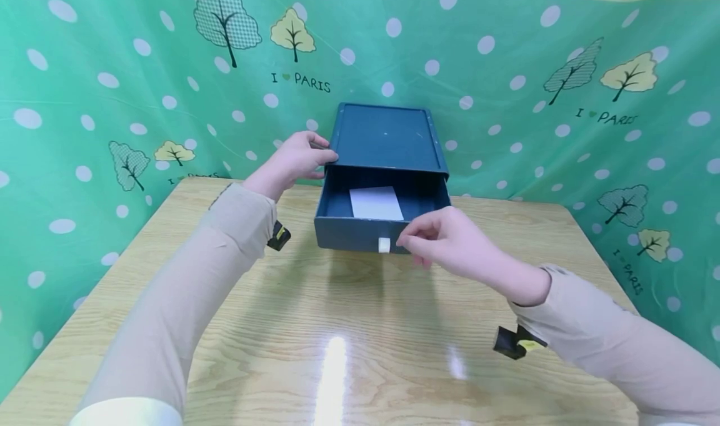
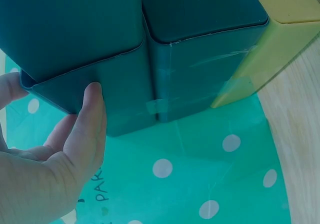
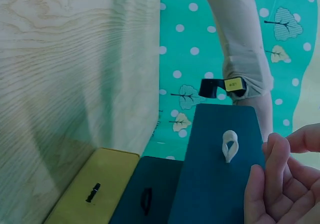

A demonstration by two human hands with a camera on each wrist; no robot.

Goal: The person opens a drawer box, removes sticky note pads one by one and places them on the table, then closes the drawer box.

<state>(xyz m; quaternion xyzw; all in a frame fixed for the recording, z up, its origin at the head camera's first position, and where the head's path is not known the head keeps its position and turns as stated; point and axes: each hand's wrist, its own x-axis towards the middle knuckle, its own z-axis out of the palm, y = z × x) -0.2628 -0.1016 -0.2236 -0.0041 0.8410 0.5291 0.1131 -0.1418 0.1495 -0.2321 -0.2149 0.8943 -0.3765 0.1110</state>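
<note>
A dark blue drawer box [image 1: 388, 137] has its drawer [image 1: 345, 233] pulled out, with a white card [image 1: 375, 203] lying inside. On the drawer front is a white loop [image 1: 384, 245], also visible in the right wrist view [image 3: 230, 145]. My left hand [image 1: 297, 159] touches the box's left side near its top front corner; in the left wrist view my left hand [image 2: 65, 149] has a fingertip against that side wall. Just right of the loop is my right hand [image 1: 450, 242], fingers loosely bent and holding nothing. The right wrist view shows my right hand [image 3: 290, 179] beside the drawer front's edge.
Below the top box, a second dark box [image 3: 145, 189] and a yellow box [image 3: 95, 186] with dark handles are stacked, as the right wrist view shows. The wooden table [image 1: 281, 351] carries the stack. A green dotted cloth [image 1: 495, 57] hangs behind.
</note>
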